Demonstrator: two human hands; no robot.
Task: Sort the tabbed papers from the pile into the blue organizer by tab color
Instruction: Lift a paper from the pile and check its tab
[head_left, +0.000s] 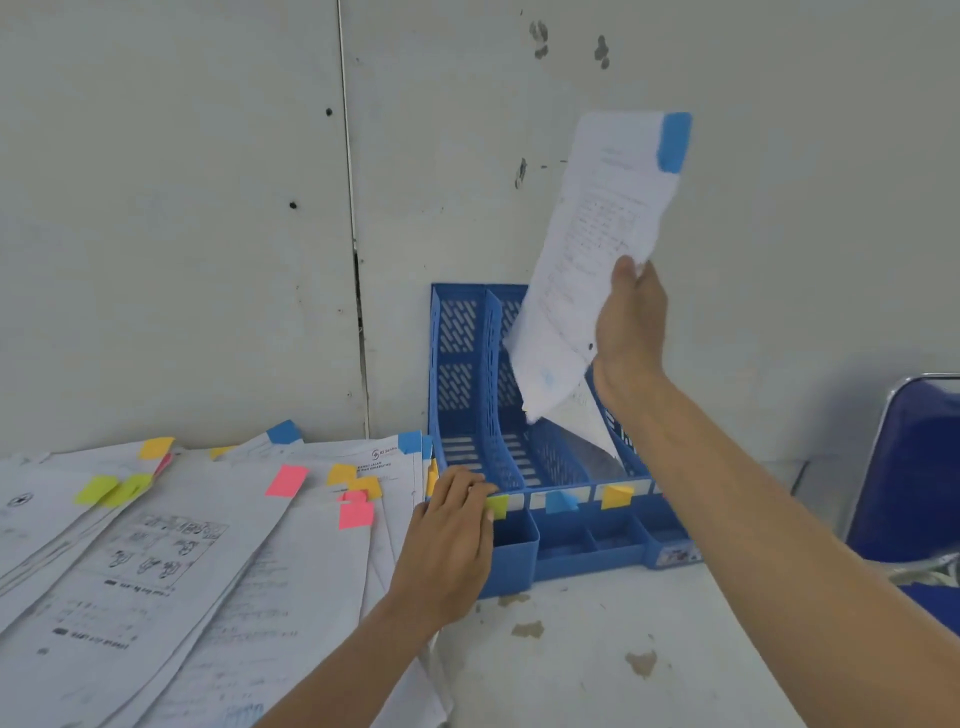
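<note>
White stained table, paper pile left, blue organizer against wall

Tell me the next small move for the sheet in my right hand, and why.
Probably lower the blue-tabbed paper, pinched in the right hand, into the middle slot of the blue organizer. Its tab matches the blue label on that slot's front, its bottom edge hangs over the slots, and the left hand rests on the organizer's front.

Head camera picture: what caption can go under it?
Right hand holds a blue-tabbed paper above the organizer; left hand rests on its front.
</note>
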